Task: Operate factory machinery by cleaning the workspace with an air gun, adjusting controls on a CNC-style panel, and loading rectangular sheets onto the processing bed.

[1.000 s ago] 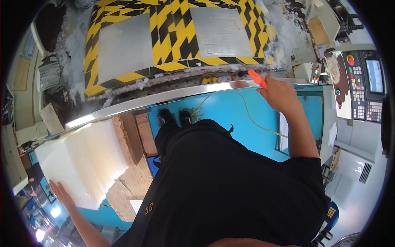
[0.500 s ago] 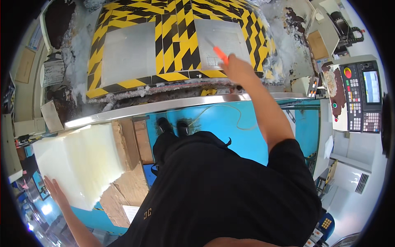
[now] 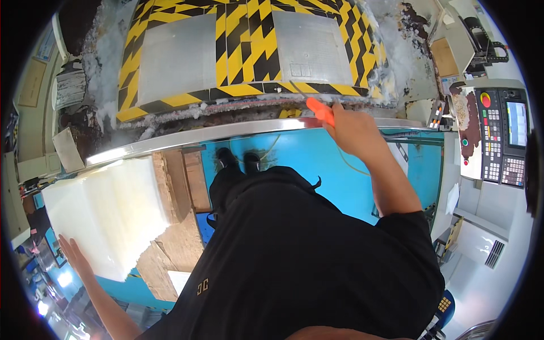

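My right hand [image 3: 356, 131] is closed round a tool with an orange handle [image 3: 321, 110]. Its thin, dark metal blade [image 3: 298, 89] points away from me, over the front border of a flat panel. That panel has two bare grey fields [image 3: 178, 59] framed and divided by black-and-yellow striped tape [image 3: 249, 51]. Whether the blade touches the tape is not clear. Down at the left, my left hand [image 3: 76, 259] is open with its fingers stretched, next to the outer edge of a stack of white sheet material [image 3: 105, 212]; contact cannot be made out.
White, fluffy debris [image 3: 102, 73] lies round the panel inside a rusty machine bed. A shiny metal rail [image 3: 226, 136] runs along its front. A control panel [image 3: 498, 133] with screen and buttons stands at right. Brown cardboard [image 3: 164, 260] lies beside the white sheets, over a blue floor [image 3: 306, 164].
My right hand has drawn the orange-handled tool toward me and slightly right, from over the right grey field to the panel's front border. My left hand stays beside the white sheets.
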`<state>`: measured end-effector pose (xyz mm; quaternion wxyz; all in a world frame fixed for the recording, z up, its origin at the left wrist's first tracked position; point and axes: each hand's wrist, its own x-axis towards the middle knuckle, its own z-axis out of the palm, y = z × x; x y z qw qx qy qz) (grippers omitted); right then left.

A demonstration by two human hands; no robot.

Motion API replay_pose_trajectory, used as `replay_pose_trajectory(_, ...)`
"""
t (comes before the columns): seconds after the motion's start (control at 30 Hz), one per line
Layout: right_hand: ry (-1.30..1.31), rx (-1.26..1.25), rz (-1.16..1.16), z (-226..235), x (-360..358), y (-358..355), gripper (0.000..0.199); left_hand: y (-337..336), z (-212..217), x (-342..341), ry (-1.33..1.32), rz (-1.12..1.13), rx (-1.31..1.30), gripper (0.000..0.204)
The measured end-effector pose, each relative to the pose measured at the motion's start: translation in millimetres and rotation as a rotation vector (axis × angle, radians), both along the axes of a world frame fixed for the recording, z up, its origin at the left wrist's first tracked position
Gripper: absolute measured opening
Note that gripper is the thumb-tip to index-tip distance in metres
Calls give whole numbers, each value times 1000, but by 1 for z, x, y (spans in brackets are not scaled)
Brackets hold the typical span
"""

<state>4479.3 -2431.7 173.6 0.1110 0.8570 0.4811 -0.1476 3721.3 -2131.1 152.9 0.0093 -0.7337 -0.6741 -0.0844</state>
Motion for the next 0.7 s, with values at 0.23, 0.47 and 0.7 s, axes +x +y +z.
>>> replay_pose_trajectory(0.23,-10,-62,-70,22,-2,-34,36,-3,2,7,0,24,-18,69)
replay_pose_trajectory(0.47,-95,-114,-253,28,36,-73,37,-3,5,9,2,39,-18,68)
replay_pose_trajectory(0.7,-109,-134,-378,22,71,-86,39,0,3,10,33,22,-8,68)
